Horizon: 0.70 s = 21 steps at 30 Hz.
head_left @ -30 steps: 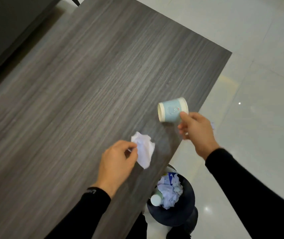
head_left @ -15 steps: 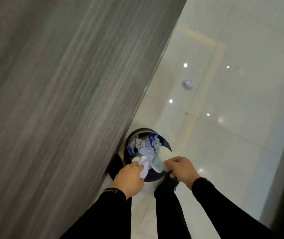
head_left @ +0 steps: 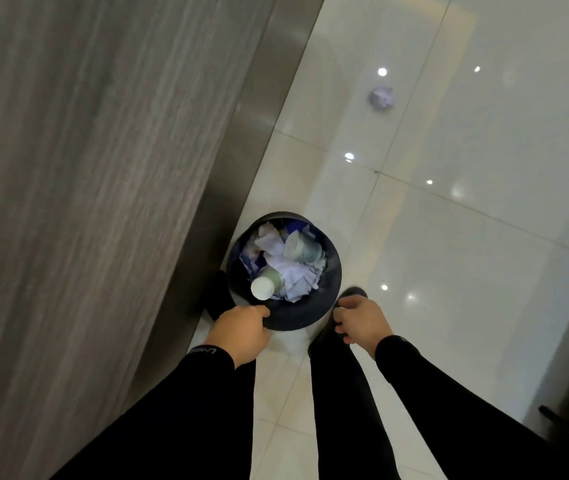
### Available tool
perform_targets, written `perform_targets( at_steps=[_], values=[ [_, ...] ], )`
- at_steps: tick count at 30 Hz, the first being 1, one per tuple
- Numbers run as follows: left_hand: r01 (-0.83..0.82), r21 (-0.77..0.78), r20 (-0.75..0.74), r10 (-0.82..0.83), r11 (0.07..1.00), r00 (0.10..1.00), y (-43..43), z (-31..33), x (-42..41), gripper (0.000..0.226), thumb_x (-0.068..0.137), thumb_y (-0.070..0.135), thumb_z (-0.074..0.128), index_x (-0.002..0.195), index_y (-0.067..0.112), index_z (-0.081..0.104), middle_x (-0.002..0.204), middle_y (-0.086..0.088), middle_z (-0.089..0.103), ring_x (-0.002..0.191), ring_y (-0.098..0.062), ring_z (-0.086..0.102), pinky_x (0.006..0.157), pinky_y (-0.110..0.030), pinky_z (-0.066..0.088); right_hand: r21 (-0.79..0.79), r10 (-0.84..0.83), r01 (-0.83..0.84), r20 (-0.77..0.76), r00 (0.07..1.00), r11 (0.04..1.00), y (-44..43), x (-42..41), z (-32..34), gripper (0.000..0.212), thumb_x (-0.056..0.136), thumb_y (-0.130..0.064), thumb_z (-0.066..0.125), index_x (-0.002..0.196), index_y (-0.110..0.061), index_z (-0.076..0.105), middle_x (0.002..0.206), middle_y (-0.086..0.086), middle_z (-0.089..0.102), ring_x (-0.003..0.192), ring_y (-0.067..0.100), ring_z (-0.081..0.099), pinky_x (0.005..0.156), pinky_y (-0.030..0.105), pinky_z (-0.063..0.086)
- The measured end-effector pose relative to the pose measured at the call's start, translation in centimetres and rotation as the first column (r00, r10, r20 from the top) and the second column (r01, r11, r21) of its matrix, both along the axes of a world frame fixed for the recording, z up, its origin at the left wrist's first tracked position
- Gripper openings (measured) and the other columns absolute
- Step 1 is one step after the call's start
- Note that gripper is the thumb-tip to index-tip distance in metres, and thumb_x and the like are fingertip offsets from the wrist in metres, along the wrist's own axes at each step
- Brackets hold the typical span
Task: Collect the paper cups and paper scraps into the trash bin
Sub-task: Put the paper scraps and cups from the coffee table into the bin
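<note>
trash bin (head_left: 328, 306) below left hand (head_left: 241, 332), right hand (head_left: 359, 322), both empty.

Black long sleeves (head_left: 158, 410), small lettering at left cuff; black trousers (head_left: 342, 410); bare hands (head_left: 241, 332).

We see the trash bin (head_left: 324, 306) on the floor (head_left: 466, 237), right of the table (head_left: 103, 168); two paper cups (head_left: 302, 251) among paper scraps (head_left: 293, 271) inside; one crumpled paper (head_left: 381, 97) beyond.

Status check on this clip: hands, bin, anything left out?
Left hand and right hand empty, open beside the round black trash bin. Two paper cups and crumpled scraps inside. One crumpled paper ball lies on the tiled floor beyond; path clear.
</note>
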<state>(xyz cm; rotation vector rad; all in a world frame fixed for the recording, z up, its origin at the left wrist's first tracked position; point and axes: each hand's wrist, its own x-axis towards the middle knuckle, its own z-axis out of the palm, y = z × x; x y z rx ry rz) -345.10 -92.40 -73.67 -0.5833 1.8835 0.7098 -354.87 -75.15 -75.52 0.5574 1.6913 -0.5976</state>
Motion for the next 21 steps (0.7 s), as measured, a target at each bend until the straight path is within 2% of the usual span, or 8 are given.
perform_targets(
  at_steps=[1,3,7,10,12,15,18,21],
  values=[
    [0.004,-0.006,0.002,-0.004,1.0,1.0,0.1,0.0,0.0,0.035,0.089,0.02,0.048,0.123,0.018,0.055,0.122,-0.008,0.063,0.114,-0.029,0.057,0.095,-0.037,0.047,-0.011,-0.027,0.027,0.0,1.0,1.0,-0.1,0.2,0.1,0.015,0.083,-0.004,0.052,0.087,-0.018,0.053,0.063,0.005,0.048,0.052,0.018,0.045,0.049,0.025,0.033],
    [-0.005,-0.021,0.011,0.005,1.0,1.0,0.1,0.2,-0.1,0.035,0.089,0.02,0.048,0.124,0.019,0.055,0.123,-0.008,0.063,0.114,-0.029,0.057,0.095,-0.037,0.046,-0.034,-0.071,0.07,-0.012,0.997,0.997,-0.6,0.3,0.5,0.024,0.082,-0.003,0.054,0.104,-0.012,0.055,0.07,0.008,0.055,0.058,0.02,0.049,0.053,0.025,0.036],
    [-0.111,-0.055,-0.023,0.11,0.992,0.994,0.5,1.6,-1.3,0.034,0.089,0.02,0.047,0.122,0.017,0.055,0.119,-0.01,0.064,0.11,-0.029,0.058,0.091,-0.036,0.046,-0.135,-0.1,0.094,-0.038,0.994,0.986,-2.3,-1.3,2.9,0.025,0.084,-0.001,0.053,0.108,-0.007,0.055,0.077,0.006,0.057,0.061,0.015,0.052,0.051,0.017,0.044],
    [-0.304,-0.115,-0.125,0.29,0.946,0.949,0.6,3.4,-2.5,0.032,0.087,0.02,0.049,0.118,0.018,0.059,0.114,-0.01,0.067,0.106,-0.029,0.06,0.089,-0.036,0.048,-0.198,0.0,-0.018,-0.089,0.996,0.98,-3.7,-3.1,5.1,0.028,0.086,-0.004,0.052,0.113,-0.006,0.055,0.091,0.012,0.06,0.064,0.016,0.056,0.055,0.021,0.044],
    [-0.499,-0.112,-0.214,0.469,0.859,0.857,0.7,4.6,-2.7,0.031,0.087,0.019,0.051,0.117,0.017,0.061,0.114,-0.009,0.069,0.106,-0.028,0.062,0.092,-0.036,0.049,-0.245,0.064,-0.087,-0.099,0.993,0.966,-4.4,-4.1,6.6,0.029,0.085,-0.002,0.051,0.114,-0.005,0.055,0.093,0.015,0.059,0.062,0.017,0.055,0.053,0.023,0.042],
    [-0.729,-0.071,-0.331,0.674,0.681,0.661,1.0,6.2,-1.6,0.029,0.087,0.017,0.054,0.114,0.016,0.063,0.113,-0.009,0.07,0.105,-0.026,0.063,0.093,-0.035,0.049,-0.278,0.173,-0.205,-0.135,0.976,0.938,-4.9,-4.7,8.4,0.024,0.085,0.0,0.05,0.107,-0.007,0.056,0.09,0.017,0.061,0.065,0.021,0.056,0.055,0.027,0.043],
    [-0.867,-0.03,-0.465,0.761,0.498,0.453,1.7,7.5,0.8,0.025,0.086,0.016,0.056,0.108,0.017,0.067,0.107,-0.006,0.072,0.1,-0.023,0.065,0.091,-0.031,0.049,-0.269,0.33,-0.38,-0.212,0.92,0.885,-4.9,-4.2,9.3,0.028,0.083,0.0,0.052,0.11,-0.002,0.059,0.085,0.016,0.062,0.073,0.025,0.056,0.066,0.034,0.044],
    [-0.941,-0.033,-0.547,0.781,0.338,0.3,3.1,8.8,5.3,0.021,0.086,0.02,0.055,0.103,0.021,0.068,0.092,0.004,0.07,0.087,-0.013,0.062,0.08,-0.02,0.042,-0.264,0.411,-0.46,-0.221,0.884,0.848,-4.9,-1.5,10.0,0.028,0.082,-0.002,0.056,0.11,-0.004,0.058,0.084,0.013,0.061,0.071,0.024,0.056,0.062,0.032,0.043]
  ],
)
